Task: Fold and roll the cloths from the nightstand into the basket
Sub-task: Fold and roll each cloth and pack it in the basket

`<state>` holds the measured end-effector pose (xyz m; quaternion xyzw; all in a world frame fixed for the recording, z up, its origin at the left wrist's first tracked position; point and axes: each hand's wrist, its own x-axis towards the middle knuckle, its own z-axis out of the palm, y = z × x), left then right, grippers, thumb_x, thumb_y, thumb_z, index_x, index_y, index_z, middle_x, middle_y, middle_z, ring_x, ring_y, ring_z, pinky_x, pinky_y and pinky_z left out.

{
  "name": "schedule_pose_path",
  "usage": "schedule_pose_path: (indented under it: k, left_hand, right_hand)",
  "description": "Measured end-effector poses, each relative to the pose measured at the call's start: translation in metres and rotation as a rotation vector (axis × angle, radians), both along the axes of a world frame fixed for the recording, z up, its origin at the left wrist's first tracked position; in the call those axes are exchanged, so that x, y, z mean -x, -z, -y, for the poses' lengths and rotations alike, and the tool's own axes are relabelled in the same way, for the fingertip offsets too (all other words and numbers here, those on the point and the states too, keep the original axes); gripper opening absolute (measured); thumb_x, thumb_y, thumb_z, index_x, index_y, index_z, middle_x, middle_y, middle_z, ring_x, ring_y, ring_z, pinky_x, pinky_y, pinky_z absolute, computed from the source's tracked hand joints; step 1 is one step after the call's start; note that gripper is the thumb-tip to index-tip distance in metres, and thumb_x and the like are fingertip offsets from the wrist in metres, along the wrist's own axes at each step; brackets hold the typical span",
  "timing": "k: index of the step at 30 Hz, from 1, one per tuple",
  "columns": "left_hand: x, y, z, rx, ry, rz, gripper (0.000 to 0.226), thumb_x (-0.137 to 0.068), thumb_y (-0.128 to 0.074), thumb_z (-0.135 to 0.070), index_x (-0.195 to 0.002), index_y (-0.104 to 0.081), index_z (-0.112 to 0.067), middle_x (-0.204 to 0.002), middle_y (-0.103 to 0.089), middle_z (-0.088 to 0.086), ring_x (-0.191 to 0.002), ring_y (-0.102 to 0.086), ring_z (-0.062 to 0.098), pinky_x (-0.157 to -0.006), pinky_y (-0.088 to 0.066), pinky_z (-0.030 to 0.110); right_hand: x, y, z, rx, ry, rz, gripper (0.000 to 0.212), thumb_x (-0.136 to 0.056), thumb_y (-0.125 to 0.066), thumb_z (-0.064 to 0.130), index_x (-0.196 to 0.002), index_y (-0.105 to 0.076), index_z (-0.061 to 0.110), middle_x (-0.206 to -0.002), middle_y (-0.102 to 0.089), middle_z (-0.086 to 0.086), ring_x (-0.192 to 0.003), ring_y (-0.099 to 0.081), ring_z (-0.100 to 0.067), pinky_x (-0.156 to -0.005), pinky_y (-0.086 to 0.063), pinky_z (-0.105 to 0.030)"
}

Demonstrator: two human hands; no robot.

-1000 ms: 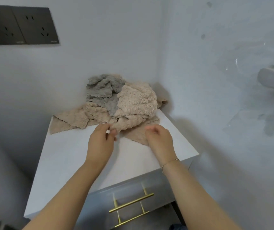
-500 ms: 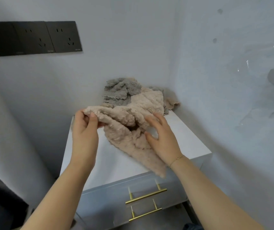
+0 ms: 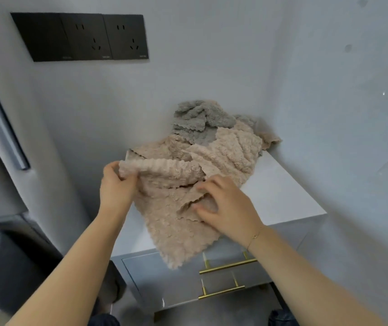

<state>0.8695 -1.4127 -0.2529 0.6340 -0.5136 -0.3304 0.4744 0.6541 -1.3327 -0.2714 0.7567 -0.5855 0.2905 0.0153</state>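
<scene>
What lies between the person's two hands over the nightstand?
In the head view, the beige cloth spans the gap: the left hand pinches its upper corner, the right hand grips its bunched edge.

Beige cloth (image 3: 169, 208) between both hands

Your arms: both forearms bare, no sleeves in view.
Your left hand (image 3: 117, 189): nothing worn on it.
Your right hand (image 3: 229, 208): no rings showing.
Your right wrist: a thin gold chain bracelet (image 3: 255, 236) with a small charm.
</scene>
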Motion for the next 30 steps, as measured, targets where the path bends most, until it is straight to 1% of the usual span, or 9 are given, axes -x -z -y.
schedule_pose_path:
  k: [3,5,8,12,16,19,23,26,30]
  left_hand:
    - [-0.001,0.004,-0.005,-0.02,0.081,0.406,0.079,-0.087,-0.064,-0.018,-0.15,-0.016,-0.015,-0.15,-0.019,0.019,-0.134,-0.026,0.037,-0.109,-0.028,0.048]
    - [0.004,0.01,-0.011,0.084,0.179,0.711,0.069,-0.087,-0.059,-0.019,-0.147,-0.024,-0.015,-0.153,-0.014,0.018,-0.136,-0.02,0.038,-0.108,-0.028,0.049]
    - [0.013,0.019,-0.018,0.151,0.471,0.858,0.049,-0.094,-0.049,-0.027,-0.141,-0.038,-0.018,-0.151,-0.025,0.011,-0.136,-0.028,0.029,-0.107,-0.031,0.038]
    - [0.008,0.032,-0.019,0.038,0.567,1.065,0.058,-0.1,-0.028,-0.048,-0.151,-0.01,-0.028,-0.16,-0.007,0.003,-0.146,-0.01,0.023,-0.115,-0.019,0.037]
    - [-0.006,0.029,-0.013,-0.044,0.638,1.154,0.06,-0.099,-0.024,-0.051,-0.151,-0.001,-0.034,-0.16,0.003,0.0,-0.147,0.0,0.021,-0.119,-0.01,0.04]
    - [-0.019,0.027,-0.009,-0.106,0.683,1.156,0.058,-0.1,-0.024,-0.049,-0.149,0.005,-0.04,-0.16,0.01,-0.001,-0.147,0.007,0.02,-0.118,-0.005,0.046]
    - [-0.036,0.027,-0.002,-0.144,0.681,1.143,0.056,-0.1,-0.024,-0.048,-0.148,0.005,-0.045,-0.16,0.014,-0.002,-0.147,0.011,0.02,-0.117,-0.001,0.049]
    - [-0.043,0.027,0.0,-0.11,0.636,1.16,0.053,-0.102,-0.025,-0.042,-0.148,0.002,-0.045,-0.16,0.009,-0.002,-0.147,0.009,0.02,-0.116,-0.001,0.049]
    - [-0.04,0.025,-0.005,0.098,0.492,1.276,0.056,-0.102,-0.035,-0.026,-0.151,-0.01,-0.036,-0.161,-0.001,0.002,-0.148,0.001,0.022,-0.118,-0.004,0.045]
  right_hand:
    - [-0.01,0.01,0.002,-0.155,-0.061,-0.114,0.055,-0.085,-0.059,0.053,-0.13,-0.054,0.02,-0.128,-0.049,0.006,-0.117,-0.044,-0.014,-0.092,-0.043,-0.028]
    - [-0.013,0.014,0.004,-0.181,-0.035,-0.13,0.05,-0.089,-0.056,0.047,-0.131,-0.053,0.021,-0.128,-0.049,0.005,-0.119,-0.042,-0.015,-0.091,-0.042,-0.029]
    - [-0.013,0.014,0.007,-0.132,0.002,-0.062,0.032,-0.092,-0.055,0.033,-0.12,-0.061,0.02,-0.119,-0.054,0.005,-0.11,-0.049,-0.015,-0.082,-0.045,-0.028]
    - [-0.006,0.01,0.011,0.053,0.117,-0.034,0.042,-0.086,-0.051,0.045,-0.115,-0.064,0.016,-0.125,-0.055,0.001,-0.115,-0.05,-0.017,-0.093,-0.048,-0.032]
    - [0.011,0.008,0.023,-0.119,0.196,-0.087,0.075,-0.086,-0.019,0.065,-0.135,-0.051,0.019,-0.151,-0.035,-0.002,-0.139,-0.03,-0.02,-0.109,-0.03,-0.033]
    - [0.032,0.015,0.032,-0.25,0.289,-0.105,0.08,-0.09,-0.008,0.066,-0.145,-0.036,0.015,-0.157,-0.023,-0.005,-0.144,-0.021,-0.02,-0.115,-0.022,-0.036]
    - [0.062,0.017,0.039,-0.228,0.457,-0.149,0.084,-0.08,-0.002,0.059,-0.132,-0.049,0.012,-0.143,-0.045,-0.006,-0.129,-0.041,-0.025,-0.1,-0.04,-0.041]
    - [0.071,0.018,0.041,-0.257,0.512,-0.159,0.073,-0.081,-0.007,0.051,-0.12,-0.053,0.011,-0.135,-0.049,-0.003,-0.125,-0.042,-0.024,-0.097,-0.039,-0.044]
    - [0.08,0.016,0.041,-0.38,0.592,-0.209,0.056,-0.095,-0.026,0.041,-0.14,-0.039,0.01,-0.151,-0.03,-0.006,-0.139,-0.024,-0.024,-0.111,-0.024,-0.046]
